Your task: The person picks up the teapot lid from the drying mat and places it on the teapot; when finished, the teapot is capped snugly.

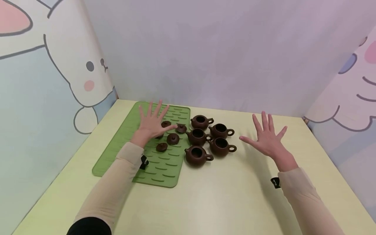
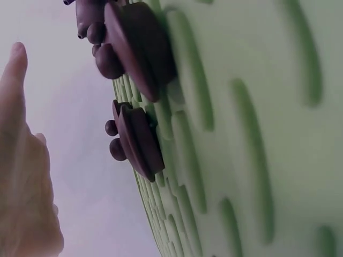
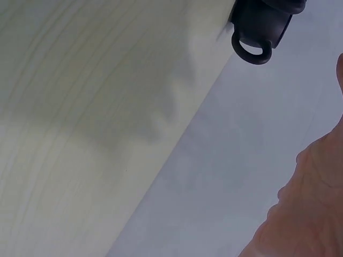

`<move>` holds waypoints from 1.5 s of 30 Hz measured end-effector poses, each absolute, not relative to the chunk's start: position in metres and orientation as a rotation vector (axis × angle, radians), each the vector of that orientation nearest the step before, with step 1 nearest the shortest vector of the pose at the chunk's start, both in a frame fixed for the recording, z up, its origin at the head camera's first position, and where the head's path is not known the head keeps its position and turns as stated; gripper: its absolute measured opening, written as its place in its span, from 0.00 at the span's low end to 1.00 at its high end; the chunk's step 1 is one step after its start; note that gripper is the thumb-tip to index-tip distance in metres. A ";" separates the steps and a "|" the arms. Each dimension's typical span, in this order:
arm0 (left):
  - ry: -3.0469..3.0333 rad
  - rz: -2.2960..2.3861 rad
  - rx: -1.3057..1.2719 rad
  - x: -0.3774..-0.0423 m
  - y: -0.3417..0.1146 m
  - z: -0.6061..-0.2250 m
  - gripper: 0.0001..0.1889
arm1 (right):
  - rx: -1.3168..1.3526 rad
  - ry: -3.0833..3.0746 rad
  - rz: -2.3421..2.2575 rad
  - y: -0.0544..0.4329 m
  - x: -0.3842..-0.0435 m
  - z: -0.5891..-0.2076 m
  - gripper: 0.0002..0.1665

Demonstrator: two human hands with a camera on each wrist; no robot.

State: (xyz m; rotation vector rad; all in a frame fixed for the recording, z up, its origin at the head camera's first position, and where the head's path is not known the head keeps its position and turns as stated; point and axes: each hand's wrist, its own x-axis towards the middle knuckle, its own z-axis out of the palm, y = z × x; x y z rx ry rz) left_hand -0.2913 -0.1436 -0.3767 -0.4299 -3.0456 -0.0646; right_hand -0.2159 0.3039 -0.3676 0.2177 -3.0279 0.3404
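My left hand (image 1: pixel 150 125) is spread with straight fingers above the green mat (image 1: pixel 117 160) and holds nothing. Below and beside it lie several dark brown teapot lids (image 1: pixel 173 139), some partly hidden by the hand. In the left wrist view, lids (image 2: pixel 140 142) with round knobs rest on the ridged mat, apart from the hand. Several small brown teapots (image 1: pixel 196 156) without lids stand in a cluster at the mat's right edge, handles to the right. To their right my right hand (image 1: pixel 268 141) hovers, fingers spread, touching nothing. One teapot's looped handle (image 3: pixel 252 53) shows in the right wrist view.
The pale wooden table (image 1: pixel 223 199) carries everything. Behind it rises a plain light wall (image 1: pixel 205 58), with cartoon-printed panels (image 1: pixel 70 65) at both sides. Black straps sit near both wrists.
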 end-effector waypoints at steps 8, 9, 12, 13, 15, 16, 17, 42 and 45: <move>-3.060 -0.044 -0.412 -0.284 -0.145 -0.381 0.53 | 0.260 -3.024 0.383 0.297 -0.206 -0.370 0.62; -3.064 -0.047 -0.414 -0.283 -0.146 -0.381 0.53 | 0.267 -3.025 0.392 0.295 -0.205 -0.370 0.62; -3.077 -0.058 -0.422 -0.280 -0.148 -0.382 0.54 | 0.286 -3.024 0.415 0.291 -0.202 -0.371 0.62; -3.079 -0.059 -0.424 -0.279 -0.149 -0.382 0.54 | 0.292 -3.020 0.418 0.290 -0.201 -0.371 0.62; -3.078 -0.071 -0.430 -0.276 -0.151 -0.383 0.54 | 0.305 -3.011 0.421 0.287 -0.200 -0.370 0.62; -3.077 -0.081 -0.435 -0.275 -0.151 -0.384 0.54 | 0.311 -3.008 0.423 0.286 -0.200 -0.371 0.62; -3.076 -0.093 -0.439 -0.275 -0.152 -0.384 0.54 | 0.316 -3.005 0.423 0.285 -0.199 -0.371 0.62; -3.104 -0.312 -0.697 -0.260 -0.168 -0.390 0.53 | 0.527 -2.946 0.543 0.250 -0.191 -0.370 0.64; -3.125 -0.428 -0.745 -0.259 -0.171 -0.390 0.52 | 0.553 -2.948 0.569 0.247 -0.190 -0.369 0.65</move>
